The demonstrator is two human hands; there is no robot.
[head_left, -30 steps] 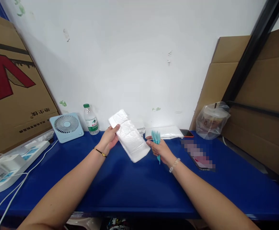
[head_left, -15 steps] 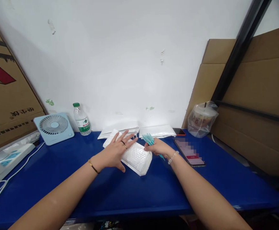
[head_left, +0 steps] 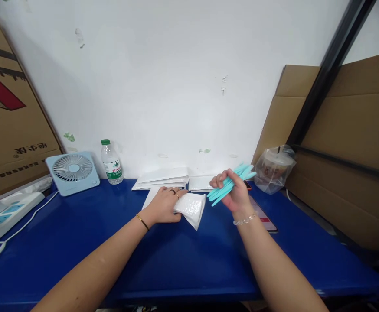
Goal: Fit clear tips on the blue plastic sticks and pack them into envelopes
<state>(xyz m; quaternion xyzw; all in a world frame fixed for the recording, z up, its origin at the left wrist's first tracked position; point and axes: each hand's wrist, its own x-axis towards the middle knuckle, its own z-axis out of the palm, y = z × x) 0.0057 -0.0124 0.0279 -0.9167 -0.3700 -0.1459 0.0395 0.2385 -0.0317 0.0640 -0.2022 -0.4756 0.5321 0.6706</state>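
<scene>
A white bubble mailer (head_left: pixel 192 209) lies on the blue table, and my left hand (head_left: pixel 167 205) is wrapped over its middle, gripping it. My right hand (head_left: pixel 231 190) is raised to the right of the mailer, its fingers closed around several turquoise sticks (head_left: pixel 221 193) that fan out on both sides of the hand. Behind my hands, more white mailers (head_left: pixel 160 177) lie by the wall. A phone (head_left: pixel 265 219) rests on the table, partly hidden by my right hand and wrist.
At the left stand a light blue fan (head_left: pixel 74 171), a water bottle (head_left: pixel 112 164) and a white power strip (head_left: pixel 10 212) with cables. A bagged drink cup (head_left: pixel 274 169) stands at the back right. Cardboard (head_left: pixel 355 151) flanks the table.
My left hand has gone from spread fingers to a grip on the mailer. My right hand has lifted and turned palm up with the turquoise sticks, away from the mailer.
</scene>
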